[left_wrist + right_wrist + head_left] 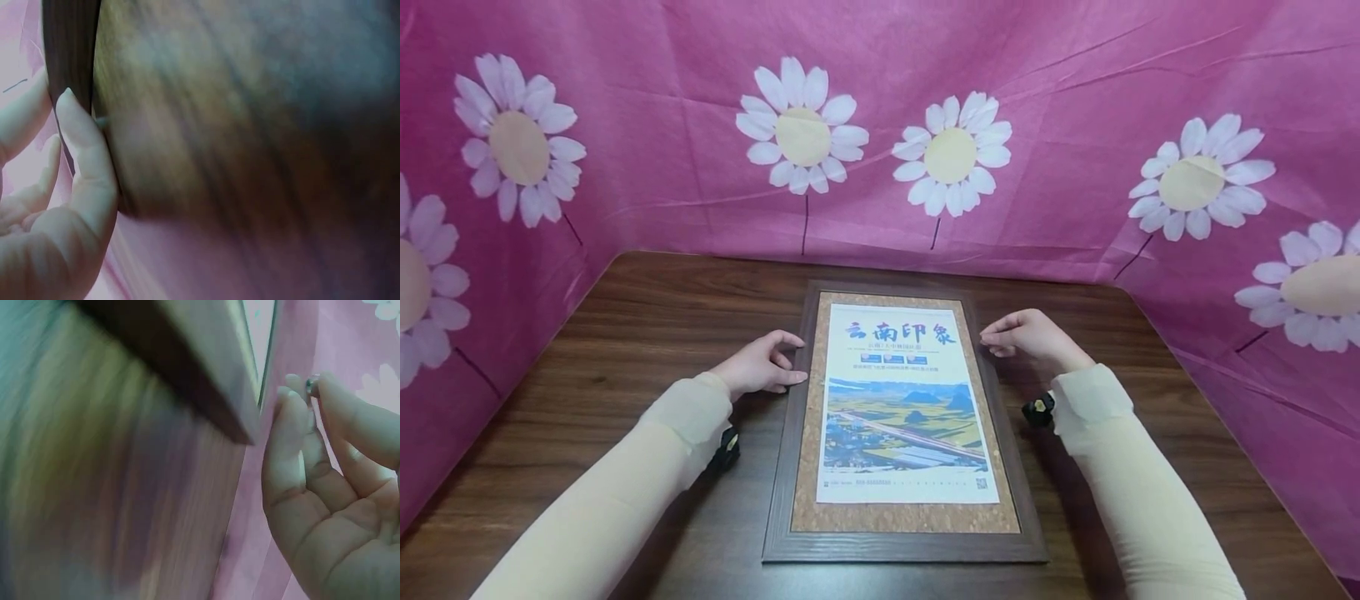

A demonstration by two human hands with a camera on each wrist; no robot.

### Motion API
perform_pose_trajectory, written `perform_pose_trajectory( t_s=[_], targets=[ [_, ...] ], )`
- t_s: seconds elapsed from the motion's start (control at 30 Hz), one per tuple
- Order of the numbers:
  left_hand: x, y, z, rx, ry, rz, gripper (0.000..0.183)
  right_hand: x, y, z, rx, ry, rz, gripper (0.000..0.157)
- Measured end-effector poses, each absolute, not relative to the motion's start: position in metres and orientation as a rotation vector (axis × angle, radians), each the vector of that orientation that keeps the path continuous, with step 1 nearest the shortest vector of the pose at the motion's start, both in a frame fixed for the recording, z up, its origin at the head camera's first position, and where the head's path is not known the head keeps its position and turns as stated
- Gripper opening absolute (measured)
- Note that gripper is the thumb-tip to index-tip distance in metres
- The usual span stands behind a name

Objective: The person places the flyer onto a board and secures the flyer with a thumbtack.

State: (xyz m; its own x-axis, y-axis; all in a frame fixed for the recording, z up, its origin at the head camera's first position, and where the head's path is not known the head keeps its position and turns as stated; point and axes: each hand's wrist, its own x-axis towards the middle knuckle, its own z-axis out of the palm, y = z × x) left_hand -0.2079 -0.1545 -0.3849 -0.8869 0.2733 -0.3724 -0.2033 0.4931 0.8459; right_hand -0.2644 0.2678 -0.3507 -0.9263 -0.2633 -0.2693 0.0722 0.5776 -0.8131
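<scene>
A cork board (904,519) in a dark brown wooden frame lies on the table. On the cork lies a printed poster (910,417) with a landscape picture and large Chinese characters. My left hand (762,362) rests against the frame's left side, thumb and fingers spread; the left wrist view shows the thumb (84,144) against the frame's edge (70,44). Beside the upper right edge is my right hand (1033,337), its fingertips brought together. In the right wrist view it pinches a small shiny metallic piece (310,386), mostly hidden by the fingers; its kind is unclear.
The wood-grain table (625,350) extends on both sides of the board. Behind and beside it hangs a pink cloth (685,125) with large white daisies. Dark wrist cameras sit below both cuffs.
</scene>
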Motion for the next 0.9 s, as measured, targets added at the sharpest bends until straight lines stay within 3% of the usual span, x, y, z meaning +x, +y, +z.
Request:
perform_pose_trajectory(
  t_s=[0.3,0.9],
  targets=[
    [-0.208,-0.153,-0.383,0.057,2.263,1.387,0.059,-0.278,0.228,-0.351,-0.030,2.332,-1.556,0.036],
    [-0.210,-0.154,-0.385,0.035,2.259,1.404,0.059,-0.306,0.151,-0.364,0.084,2.385,-1.422,0.028]
  ],
)
